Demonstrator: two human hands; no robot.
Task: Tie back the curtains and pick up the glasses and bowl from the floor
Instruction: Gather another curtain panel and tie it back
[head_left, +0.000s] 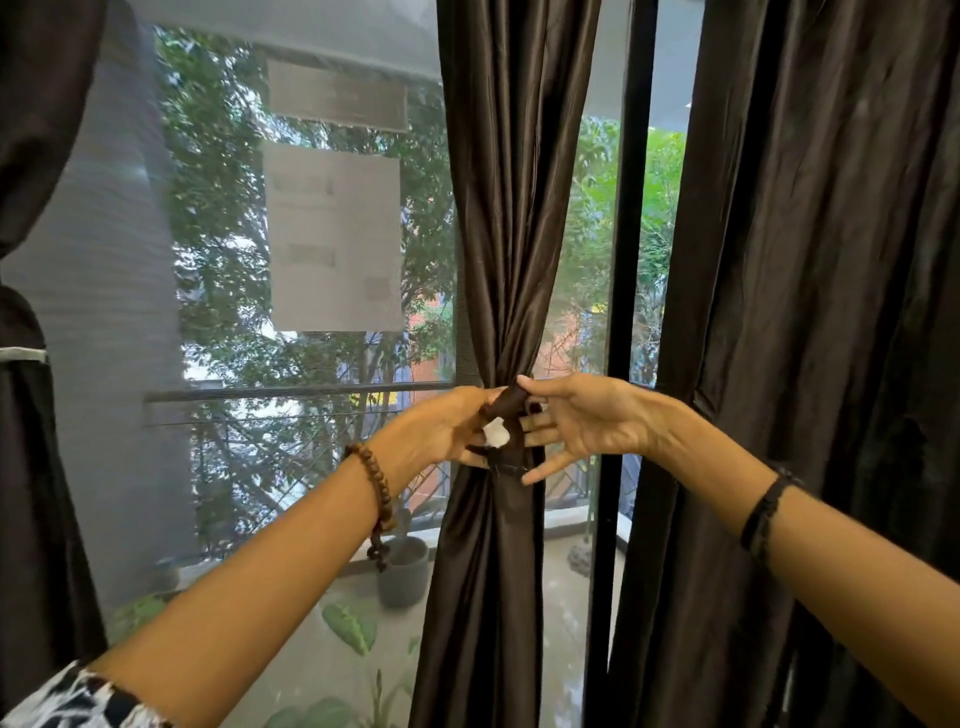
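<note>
L grip pinching; R grip fingers spread, arms fwd.

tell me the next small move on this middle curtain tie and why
Probably press the tie's ends together to fasten it. The middle curtain is already gathered, the tie is wrapped round it, and the left hand pinches an end with a white patch, while the right hand is at the tie with fingers spread.
</note>
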